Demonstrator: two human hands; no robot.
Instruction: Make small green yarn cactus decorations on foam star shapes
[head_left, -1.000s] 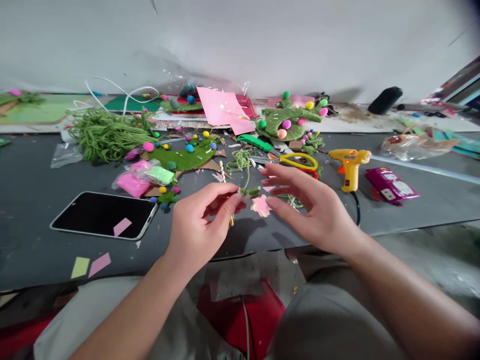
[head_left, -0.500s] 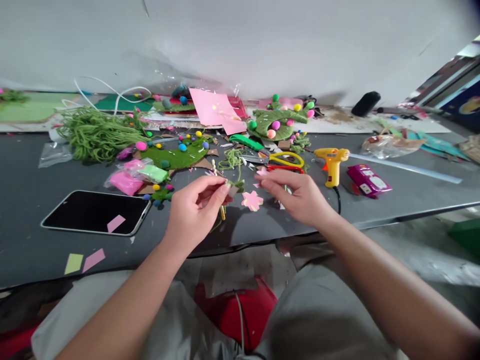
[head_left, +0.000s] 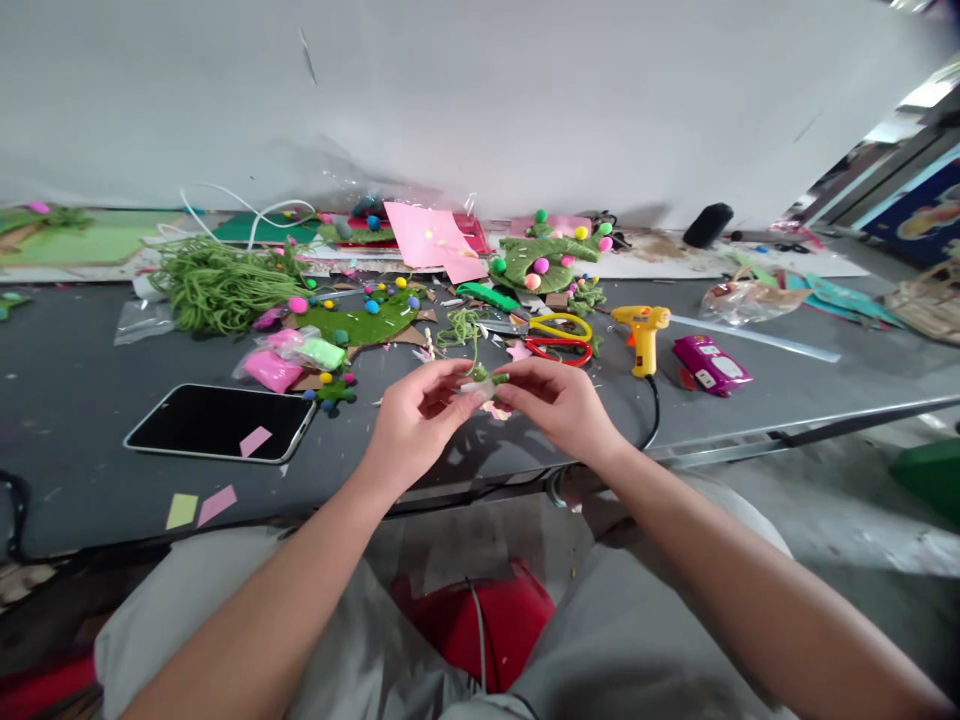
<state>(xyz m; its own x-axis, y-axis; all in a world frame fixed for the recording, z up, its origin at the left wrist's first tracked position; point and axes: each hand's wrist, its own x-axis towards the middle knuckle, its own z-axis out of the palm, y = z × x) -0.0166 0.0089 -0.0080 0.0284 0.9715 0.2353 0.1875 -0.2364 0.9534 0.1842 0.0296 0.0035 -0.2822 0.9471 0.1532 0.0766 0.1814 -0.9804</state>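
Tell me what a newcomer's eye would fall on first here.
Probably the bright yellow glue gun, right of centre on the dark table. Next, perhaps, the large pink sheet near the middle at the back, and the shaggy green yarn heap at the back left. Front and centre, the left hand and right hand meet at a small green piece.

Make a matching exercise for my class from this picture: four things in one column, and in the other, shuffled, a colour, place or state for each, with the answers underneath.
Column one
1. Small green piece
2. Phone
3. Glue gun
4. Wrapped packet

Column two
A. Yellow, with a black cable
B. Purple, to the right of the yellow tool
C. At the fingers of the left hand and right hand
D. Dark screen, pink paper scrap on it

Right pairs: 1-C, 2-D, 3-A, 4-B
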